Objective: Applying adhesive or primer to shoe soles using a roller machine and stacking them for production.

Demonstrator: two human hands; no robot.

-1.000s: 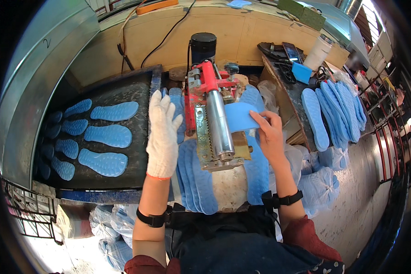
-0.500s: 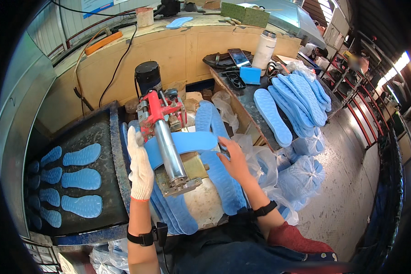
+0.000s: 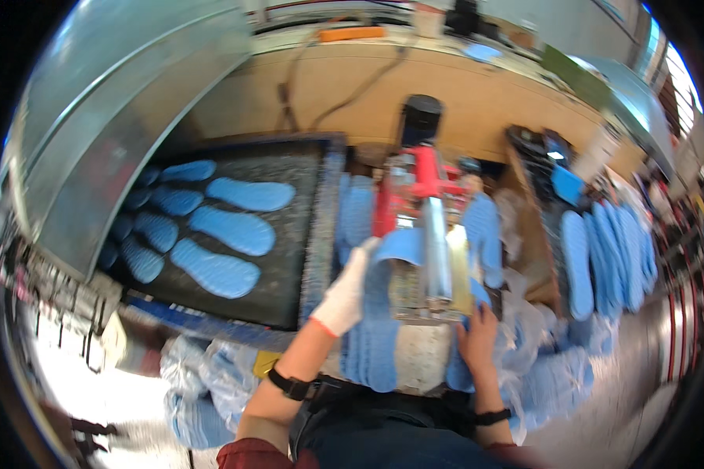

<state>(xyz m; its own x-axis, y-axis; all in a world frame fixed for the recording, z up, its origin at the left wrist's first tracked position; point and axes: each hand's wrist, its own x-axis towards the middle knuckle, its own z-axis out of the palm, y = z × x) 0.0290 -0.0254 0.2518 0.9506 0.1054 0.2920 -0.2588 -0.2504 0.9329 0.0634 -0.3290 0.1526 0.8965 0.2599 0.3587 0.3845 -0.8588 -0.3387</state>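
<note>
A blue shoe insole [image 3: 401, 245] lies across a red machine with a shiny metal roller [image 3: 436, 254], its left part curving down and the roller crossing over it. My left hand [image 3: 343, 301], in a white knit glove, is at the insole's left end; motion smears its fingers, so its grip does not show. My bare right hand [image 3: 479, 338] is at the right of the metal block under the roller, thumb and fingers apart, fingertips by a blue insole end [image 3: 478, 292]. Stacked blue insoles [image 3: 371, 348] lie just below the machine, beside my left hand.
To the left, a dark tray-like bed [image 3: 285, 293] carries several spaced insoles [image 3: 238, 230] below a metal hood [image 3: 133, 148]. At right, a side table holds more insoles [image 3: 577, 266], a blue box [image 3: 567, 185] and a white bottle [image 3: 598, 152]. Plastic bags of insoles [image 3: 551, 383] stand below.
The view has swung left, so the machine appears farther right. My right hand has come down from the insole's right end toward the near side. My left hand stays by its left end.
</note>
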